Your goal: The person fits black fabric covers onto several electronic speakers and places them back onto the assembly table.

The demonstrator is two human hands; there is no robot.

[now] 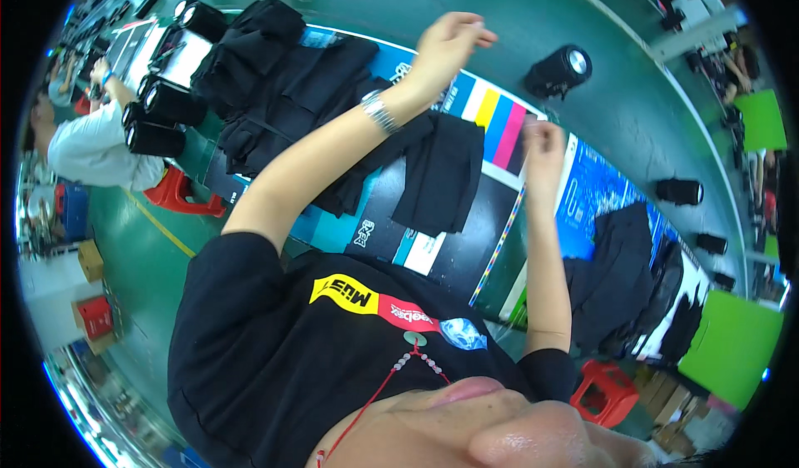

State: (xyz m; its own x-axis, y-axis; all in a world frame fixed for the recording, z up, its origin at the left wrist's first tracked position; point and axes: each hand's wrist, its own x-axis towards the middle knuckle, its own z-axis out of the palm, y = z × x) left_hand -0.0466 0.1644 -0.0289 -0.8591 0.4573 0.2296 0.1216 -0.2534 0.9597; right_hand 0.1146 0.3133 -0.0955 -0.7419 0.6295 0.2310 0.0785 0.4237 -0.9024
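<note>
My left hand (454,48), with a silver watch on the wrist, is raised over the far edge of the table. Its fingers are loosely bent and apart, and nothing shows in them. My right hand (545,142) hangs above the table by the printed colour stripes (498,127); its fingers look curled but are blurred, so any hold is hidden. A folded black cloth piece (441,173) lies flat in front of me, touched by neither hand. Left of it, under and beyond my left forearm, spreads a heap of black cloth pieces (279,77).
More black cloth (612,272) is piled at the table's right end. A black cylindrical speaker (559,70) stands on the green surface beyond the table. Several similar speakers (171,106) stand at left, near a seated co-worker (100,148). Red stools (603,393) flank the table.
</note>
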